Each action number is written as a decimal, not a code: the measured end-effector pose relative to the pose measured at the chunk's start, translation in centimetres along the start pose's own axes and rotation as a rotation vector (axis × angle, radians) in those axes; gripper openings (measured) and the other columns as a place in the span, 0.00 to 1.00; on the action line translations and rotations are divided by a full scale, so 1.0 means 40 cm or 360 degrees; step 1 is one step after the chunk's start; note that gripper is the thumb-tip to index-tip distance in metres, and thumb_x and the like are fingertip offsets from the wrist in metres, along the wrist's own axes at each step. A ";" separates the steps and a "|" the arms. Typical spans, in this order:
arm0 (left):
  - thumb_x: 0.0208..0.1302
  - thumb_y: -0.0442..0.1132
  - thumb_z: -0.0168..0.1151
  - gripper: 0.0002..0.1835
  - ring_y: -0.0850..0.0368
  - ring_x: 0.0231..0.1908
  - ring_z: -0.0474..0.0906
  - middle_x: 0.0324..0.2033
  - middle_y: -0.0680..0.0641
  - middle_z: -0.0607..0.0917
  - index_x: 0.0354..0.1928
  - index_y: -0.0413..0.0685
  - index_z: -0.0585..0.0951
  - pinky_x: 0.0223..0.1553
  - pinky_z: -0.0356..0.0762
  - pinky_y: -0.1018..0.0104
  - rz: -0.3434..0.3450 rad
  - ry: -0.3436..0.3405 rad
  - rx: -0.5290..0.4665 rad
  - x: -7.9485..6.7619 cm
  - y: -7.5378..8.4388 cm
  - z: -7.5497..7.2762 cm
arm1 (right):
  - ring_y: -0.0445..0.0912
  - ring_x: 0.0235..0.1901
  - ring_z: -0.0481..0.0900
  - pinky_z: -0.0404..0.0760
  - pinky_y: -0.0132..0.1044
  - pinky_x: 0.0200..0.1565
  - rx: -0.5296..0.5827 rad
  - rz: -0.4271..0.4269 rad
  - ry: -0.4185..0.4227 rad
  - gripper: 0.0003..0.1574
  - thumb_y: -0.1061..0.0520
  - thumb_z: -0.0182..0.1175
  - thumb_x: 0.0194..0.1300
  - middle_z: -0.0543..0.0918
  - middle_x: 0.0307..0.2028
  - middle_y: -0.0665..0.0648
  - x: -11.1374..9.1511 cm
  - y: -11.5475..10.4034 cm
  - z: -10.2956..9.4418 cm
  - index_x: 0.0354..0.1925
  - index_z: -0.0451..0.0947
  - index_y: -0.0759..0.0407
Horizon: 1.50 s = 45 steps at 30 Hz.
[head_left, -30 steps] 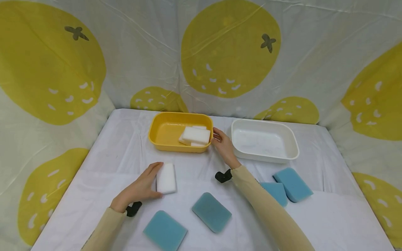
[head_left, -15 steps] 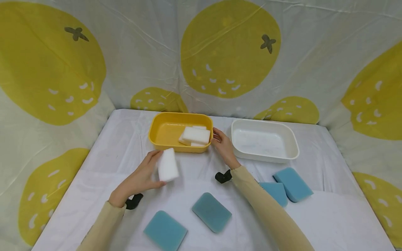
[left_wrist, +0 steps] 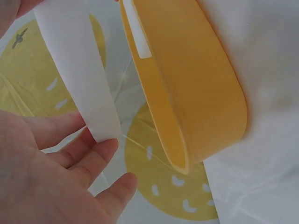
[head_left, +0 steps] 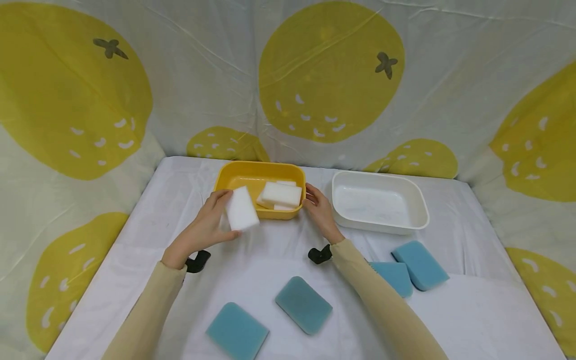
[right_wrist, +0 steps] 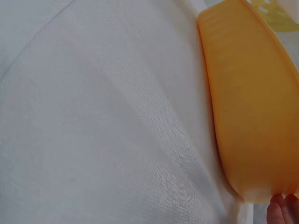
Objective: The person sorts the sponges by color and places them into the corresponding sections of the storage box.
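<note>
My left hand [head_left: 202, 226] grips a white sponge block [head_left: 241, 209] between thumb and fingers, tilted and raised at the front left of the yellow bin [head_left: 234, 212]. The left wrist view shows the fingertips [left_wrist: 107, 147] at the sponge's lower end, with the bin beside it. Inside the bin, several white sponges [head_left: 282, 193] lie heaped at the right end. My right hand [head_left: 323, 214] touches the bin's right end from outside. In the right wrist view its fingertips [right_wrist: 275, 205] rest against the yellow wall.
A white bin [head_left: 380, 225] stands to the right of the yellow one. Two blue sponges [head_left: 303, 305] lie apart at the front of the white cloth; two more blue sponges [head_left: 420, 265] overlap at the right, one partly behind the right sleeve [head_left: 382, 295].
My left hand has lifted the white sponge off the cloth and carried it forward to the yellow bin, tilting it. My right hand stays at the bin's end.
</note>
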<state>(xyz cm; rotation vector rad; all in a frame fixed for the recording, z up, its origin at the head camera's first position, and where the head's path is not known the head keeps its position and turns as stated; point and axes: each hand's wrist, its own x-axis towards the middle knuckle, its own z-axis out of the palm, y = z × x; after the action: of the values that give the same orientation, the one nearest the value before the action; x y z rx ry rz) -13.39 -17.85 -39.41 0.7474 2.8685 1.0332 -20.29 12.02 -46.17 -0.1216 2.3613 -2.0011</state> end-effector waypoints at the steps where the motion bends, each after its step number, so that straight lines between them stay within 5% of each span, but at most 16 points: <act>1: 0.50 0.40 0.75 0.52 0.35 0.61 0.58 0.64 0.29 0.56 0.69 0.26 0.53 0.62 0.59 0.42 -0.0008 -0.0001 0.0006 0.007 -0.001 -0.001 | 0.56 0.60 0.69 0.68 0.42 0.62 -0.0010 0.0005 -0.0001 0.32 0.68 0.50 0.67 0.67 0.65 0.66 0.000 0.001 -0.001 0.69 0.59 0.68; 26: 0.52 0.41 0.72 0.51 0.33 0.63 0.57 0.66 0.29 0.55 0.70 0.27 0.53 0.63 0.57 0.41 -0.0147 -0.0024 0.0036 0.118 -0.042 -0.025 | 0.53 0.61 0.69 0.69 0.40 0.61 -0.0035 0.0017 -0.0012 0.33 0.64 0.51 0.69 0.66 0.66 0.61 -0.008 0.000 0.000 0.70 0.59 0.63; 42: 0.55 0.42 0.71 0.50 0.29 0.63 0.54 0.68 0.28 0.52 0.71 0.28 0.51 0.64 0.55 0.40 -0.0231 -0.0133 0.0123 0.150 -0.076 -0.008 | 0.53 0.61 0.68 0.68 0.41 0.62 -0.0010 0.0018 -0.0006 0.33 0.63 0.50 0.70 0.66 0.66 0.62 -0.006 0.011 -0.001 0.71 0.58 0.63; 45: 0.56 0.42 0.70 0.51 0.29 0.64 0.52 0.68 0.28 0.52 0.71 0.28 0.50 0.66 0.48 0.38 -0.0242 -0.0153 0.0116 0.155 -0.083 -0.005 | 0.53 0.61 0.68 0.68 0.40 0.62 -0.0016 0.0025 -0.0001 0.33 0.63 0.50 0.70 0.66 0.66 0.62 -0.008 0.009 0.000 0.71 0.58 0.63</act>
<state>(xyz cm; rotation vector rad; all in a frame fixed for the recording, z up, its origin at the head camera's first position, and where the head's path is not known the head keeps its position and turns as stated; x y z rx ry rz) -20.37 -17.47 -40.30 0.5546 2.8418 0.8552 -19.98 12.11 -46.54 -0.1036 2.3646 -1.9823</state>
